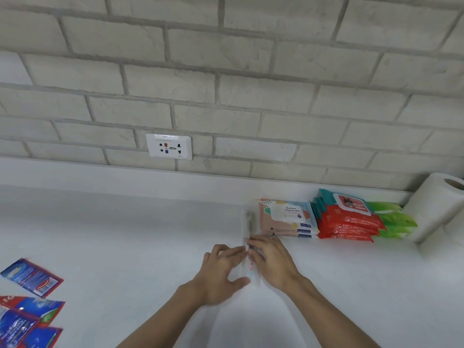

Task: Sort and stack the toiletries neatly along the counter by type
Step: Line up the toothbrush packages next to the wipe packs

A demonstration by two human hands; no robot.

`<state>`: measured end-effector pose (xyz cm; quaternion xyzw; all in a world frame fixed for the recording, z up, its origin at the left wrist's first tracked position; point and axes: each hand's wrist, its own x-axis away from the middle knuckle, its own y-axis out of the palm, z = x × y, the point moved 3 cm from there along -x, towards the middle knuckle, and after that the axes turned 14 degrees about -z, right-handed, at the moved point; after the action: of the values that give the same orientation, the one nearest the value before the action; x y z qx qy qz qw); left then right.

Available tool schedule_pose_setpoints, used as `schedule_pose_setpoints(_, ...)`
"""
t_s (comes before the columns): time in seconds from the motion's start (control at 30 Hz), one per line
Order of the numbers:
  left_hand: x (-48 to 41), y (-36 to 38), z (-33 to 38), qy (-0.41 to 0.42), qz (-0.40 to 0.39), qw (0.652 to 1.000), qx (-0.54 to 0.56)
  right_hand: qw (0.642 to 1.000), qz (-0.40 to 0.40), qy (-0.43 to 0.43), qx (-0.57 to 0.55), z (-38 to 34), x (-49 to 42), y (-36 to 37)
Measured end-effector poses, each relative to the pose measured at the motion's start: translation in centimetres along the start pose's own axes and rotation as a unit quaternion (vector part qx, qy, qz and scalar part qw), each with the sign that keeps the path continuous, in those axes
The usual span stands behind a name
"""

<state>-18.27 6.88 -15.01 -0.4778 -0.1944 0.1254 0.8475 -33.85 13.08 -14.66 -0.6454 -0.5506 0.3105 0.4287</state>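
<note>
Two hands meet on a long clear pack (249,237) on the white counter (125,234). The left hand (221,272) and right hand (272,262) press its sides. Wipes (286,218) sit just beside it.

Four wipe stacks (349,219), one paper roll (434,204), three blue sachets (32,277), one clear pack (249,237).
</note>
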Motion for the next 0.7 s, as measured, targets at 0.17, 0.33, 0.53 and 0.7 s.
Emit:
schedule_pose_setpoints(0.17,-1.1,-0.6,0.4,-0.007,0.004,1.000,0.001,1.000,0.013,-0.008,-0.022,0.8,0.0,-0.2)
schedule_pose_setpoints(0.33,-2.1,-0.9,1.0,-0.017,0.004,1.000,-0.003,1.000,0.019,-0.006,-0.021,1.8,0.2,-0.2)
schedule_pose_setpoints(0.53,-3.0,-0.9,1.0,-0.025,-0.004,1.000,-0.001,1.000,0.020,0.008,0.000,2.2,0.2,-0.2)
schedule_pose_setpoints(0.7,-3.1,-0.8,1.1,-0.030,-0.007,1.000,-0.004,1.000,0.019,0.012,0.000,1.9,0.1,-0.5)
